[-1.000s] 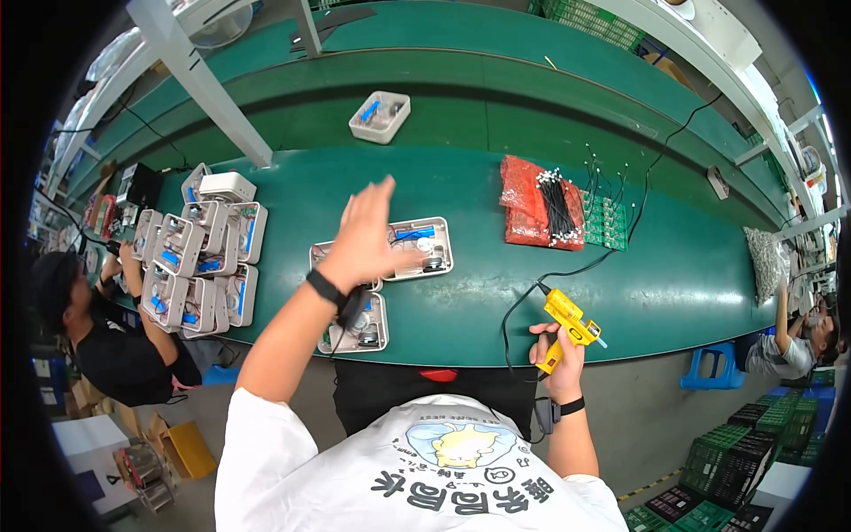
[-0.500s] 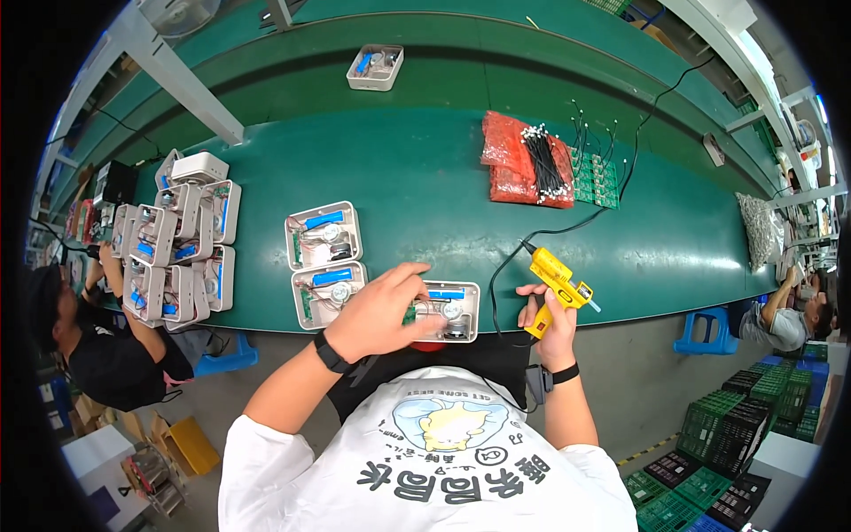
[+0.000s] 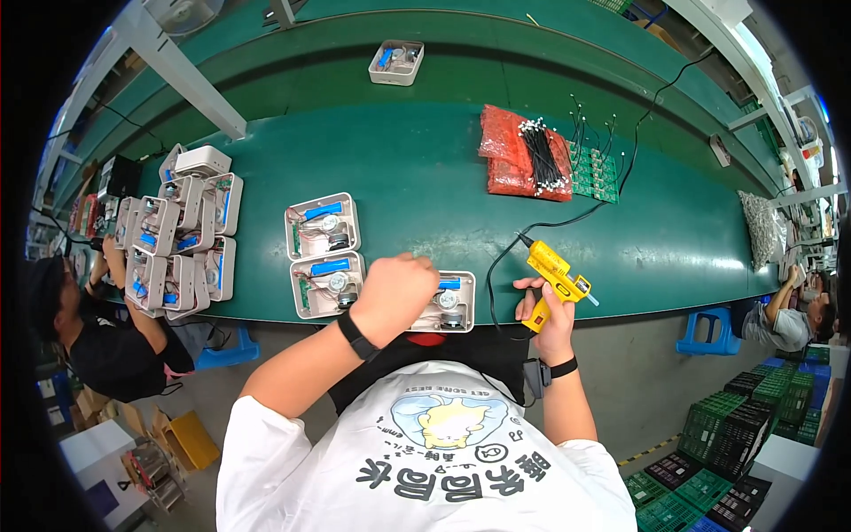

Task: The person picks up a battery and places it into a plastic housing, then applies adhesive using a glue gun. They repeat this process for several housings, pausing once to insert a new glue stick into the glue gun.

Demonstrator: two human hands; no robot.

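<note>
In my right hand (image 3: pixel 556 330) is a yellow hot glue gun (image 3: pixel 548 262), its nozzle pointing away from me toward the far left and a black cord at its tip. My left hand (image 3: pixel 399 300) is curled closed over the left part of a white plastic housing (image 3: pixel 471 306) at the table's near edge. Whatever its fingers grip is hidden. In that housing I see a blue cylindrical battery (image 3: pixel 449 284) and round parts. Just left stand two similar open housings, a nearer one (image 3: pixel 299 306) and a farther one (image 3: pixel 291 211), each with a blue battery, wires and a green board.
Stacked white housings (image 3: pixel 182 232) occupy the left side. Farther right lie a red bubble-wrap bag (image 3: pixel 501 158), black cables (image 3: pixel 542 160) and green circuit boards (image 3: pixel 596 175). Another housing (image 3: pixel 395 64) sits on the far green strip. Co-workers sit at both sides.
My left hand has drawn its spread fingers into a closed shape over the housing. The housing on the far strip has shifted right. My right hand still holds the glue gun, nearly unmoved.
</note>
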